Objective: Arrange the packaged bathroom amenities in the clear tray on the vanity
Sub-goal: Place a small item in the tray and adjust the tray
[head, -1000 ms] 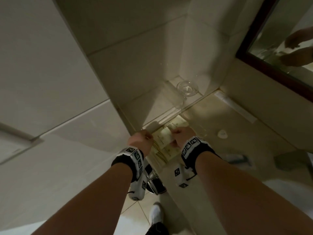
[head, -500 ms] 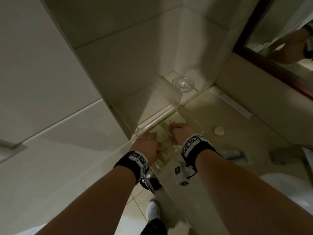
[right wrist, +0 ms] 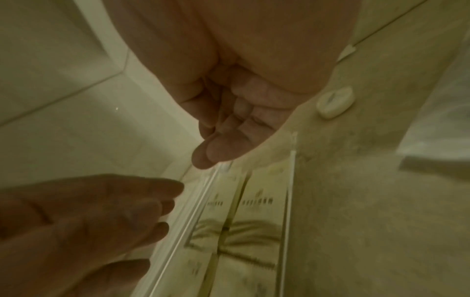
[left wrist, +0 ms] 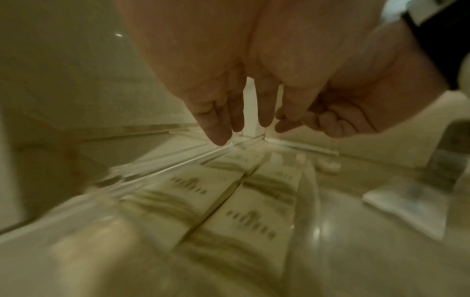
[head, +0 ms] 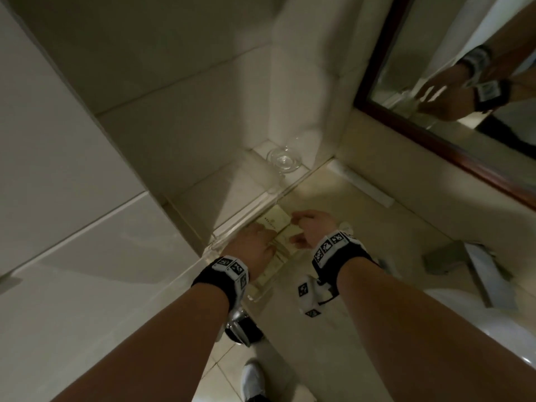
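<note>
The cream amenity packets [left wrist: 229, 203] lie flat in the clear tray [head: 246, 220], in two rows side by side, their printed faces up. The tray sits near the middle of the head view on the beige vanity [head: 377, 242], pushed against the tiled wall at the left. The left hand [head: 255, 246] hovers over the tray's left side with its fingers [left wrist: 218, 128] straight and a little apart, pointing down at the tray's rim and gripping nothing. The right hand [head: 311, 227] hangs over the tray's far end, fingers curled loosely toward the palm, the thumb [right wrist: 211, 152] close to the tray's rim; whether it touches I cannot tell, and I see nothing held in it. Both wrists wear black bands with marker squares. Just right of the tray a small white oval piece [right wrist: 334, 104] lies on the vanity. Beyond the tray, in the corner, stands a clear glass dish [head: 284, 161]. At the upper right a dark-framed mirror [head: 420, 132] reflects the hands.
</note>
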